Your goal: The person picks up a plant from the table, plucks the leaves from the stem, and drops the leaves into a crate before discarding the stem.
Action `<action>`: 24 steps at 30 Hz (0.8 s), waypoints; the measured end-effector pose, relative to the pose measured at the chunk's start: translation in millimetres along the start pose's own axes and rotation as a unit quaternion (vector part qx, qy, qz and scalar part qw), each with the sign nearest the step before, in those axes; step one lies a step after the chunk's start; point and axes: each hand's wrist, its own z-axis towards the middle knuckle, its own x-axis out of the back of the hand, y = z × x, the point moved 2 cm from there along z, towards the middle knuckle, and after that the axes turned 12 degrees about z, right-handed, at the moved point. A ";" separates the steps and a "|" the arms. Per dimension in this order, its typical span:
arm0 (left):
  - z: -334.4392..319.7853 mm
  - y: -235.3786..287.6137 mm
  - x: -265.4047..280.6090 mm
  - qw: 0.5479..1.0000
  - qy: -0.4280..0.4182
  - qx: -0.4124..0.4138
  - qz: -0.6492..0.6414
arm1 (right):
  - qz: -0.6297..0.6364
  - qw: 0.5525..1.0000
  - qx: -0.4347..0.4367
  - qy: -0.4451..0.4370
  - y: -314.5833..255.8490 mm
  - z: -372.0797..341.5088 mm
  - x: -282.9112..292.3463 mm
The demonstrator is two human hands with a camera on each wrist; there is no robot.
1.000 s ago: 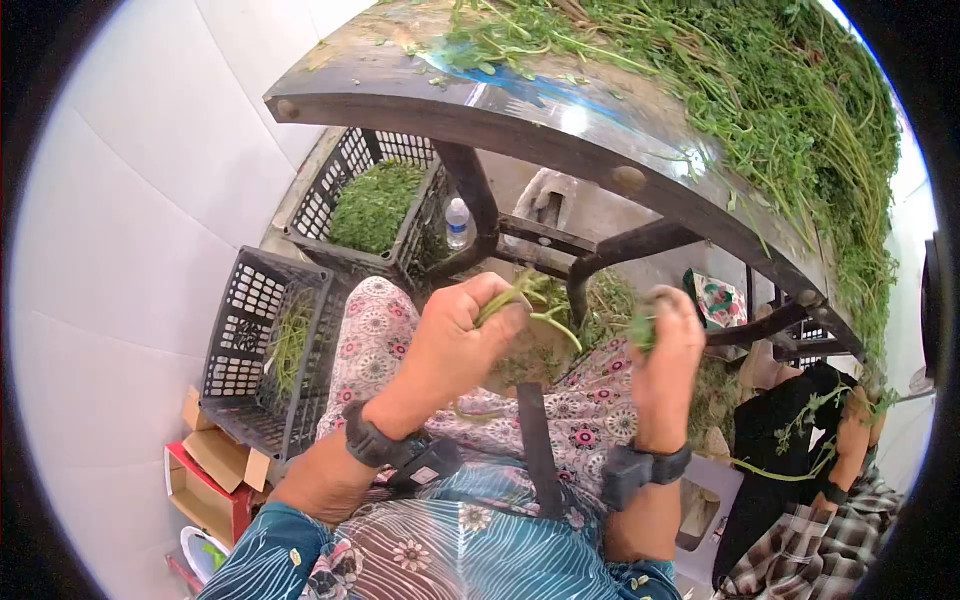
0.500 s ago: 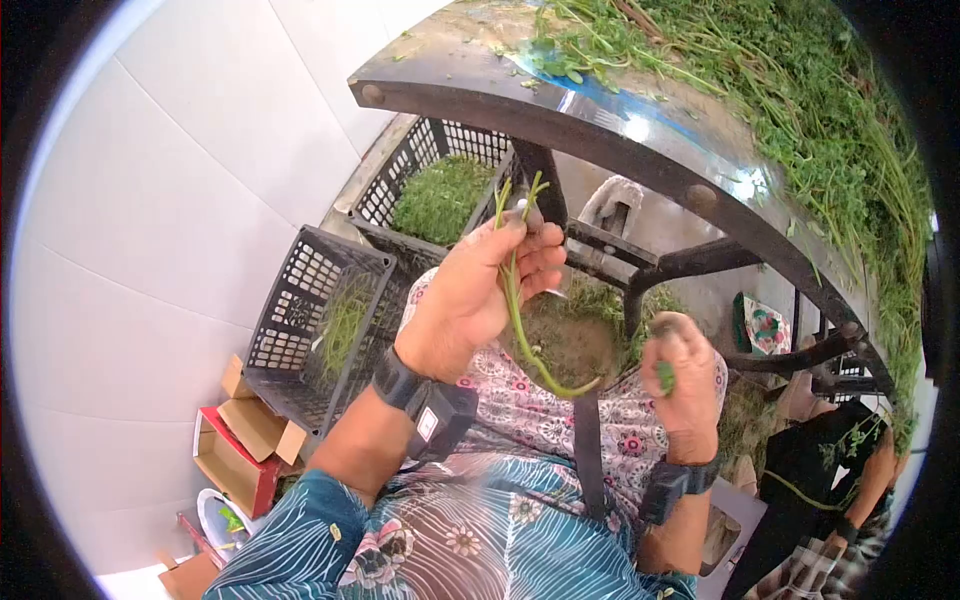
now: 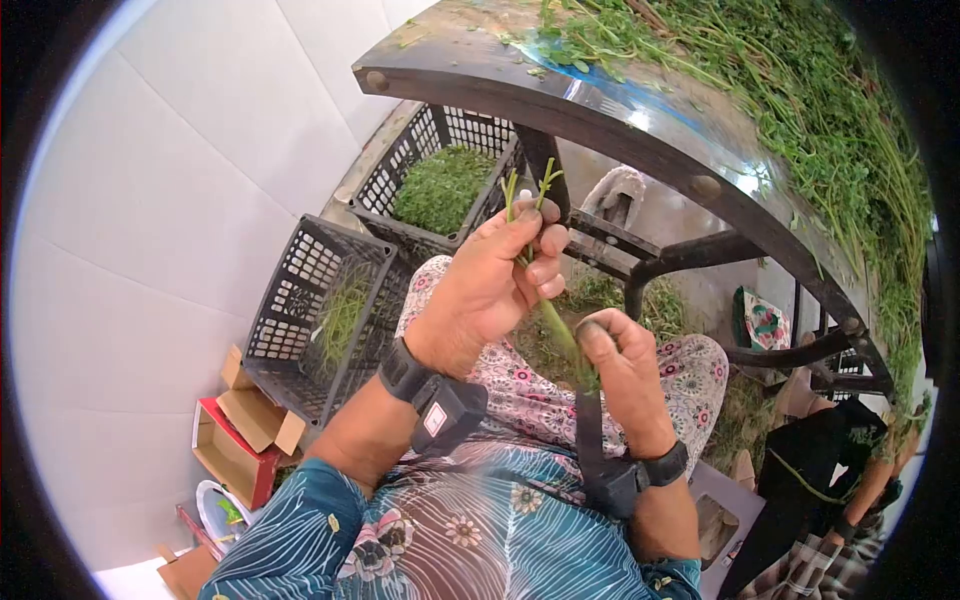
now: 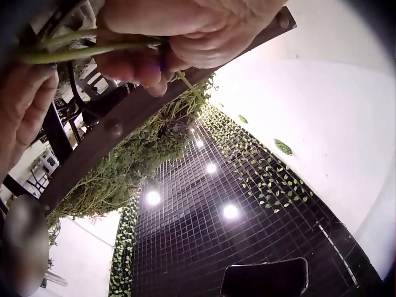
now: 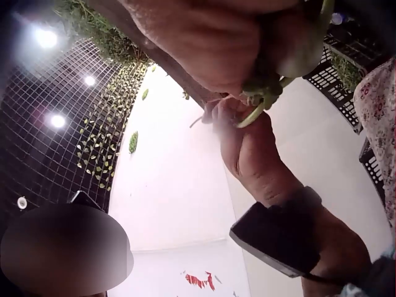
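My left hand (image 3: 490, 285) pinches green stems (image 3: 553, 325) between thumb and fingers, and their forked tips stick up past the fingertips. Lower down and to the right, my right hand (image 3: 625, 375) grips the other end of the stems, thumb on top. In the left wrist view the stems (image 4: 74, 54) run from the left hand (image 4: 204, 28) across to the right hand (image 4: 21, 111). Green leaves (image 5: 263, 86) show beneath the right hand (image 5: 210, 43) in the right wrist view, with the left hand (image 5: 247, 145) behind.
A table (image 3: 560, 110) heaped with leafy greens (image 3: 830, 130) arches across the front. Two black crates stand at the left, one with chopped-looking greens (image 3: 445, 188), one with stems (image 3: 345, 315). Cut greens lie on the floor between the knees. Another person's arm (image 3: 868, 490) is at the right.
The left hand has raised the stems and turned its palm inward. My right hand, earlier apart with a bit of leaf, has moved left and taken hold of the stems' lower end.
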 end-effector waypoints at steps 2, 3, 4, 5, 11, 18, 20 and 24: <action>0.4 3.7 9.0 1.000 -0.007 -0.004 0.004 | 0.051 0.998 -0.008 0.045 6.8 0.4 6.1; 0.5 8.3 13.1 1.000 -0.003 -0.013 0.014 | 0.106 0.992 -0.012 0.062 11.4 1.2 9.4; 0.1 14.9 18.0 0.999 0.004 -0.023 0.024 | 0.156 0.985 -0.026 0.071 13.0 0.8 14.9; -2.8 23.6 20.7 0.999 0.015 -0.035 0.035 | 0.206 0.975 -0.041 0.076 14.7 -0.1 22.3; -37.1 103.8 80.8 0.930 0.190 -0.191 0.251 | 0.437 0.883 -0.119 0.119 30.6 2.1 46.9; -96.3 164.8 160.4 0.732 0.376 -0.242 0.515 | 0.447 0.875 -0.148 0.111 40.5 6.4 36.2; -107.9 172.0 204.0 0.615 0.406 -0.186 0.650 | 0.433 0.883 -0.154 0.095 41.2 8.8 34.7; -110.9 151.4 211.8 0.454 0.379 -0.107 0.799 | 0.434 0.881 -0.159 0.100 47.4 12.7 34.7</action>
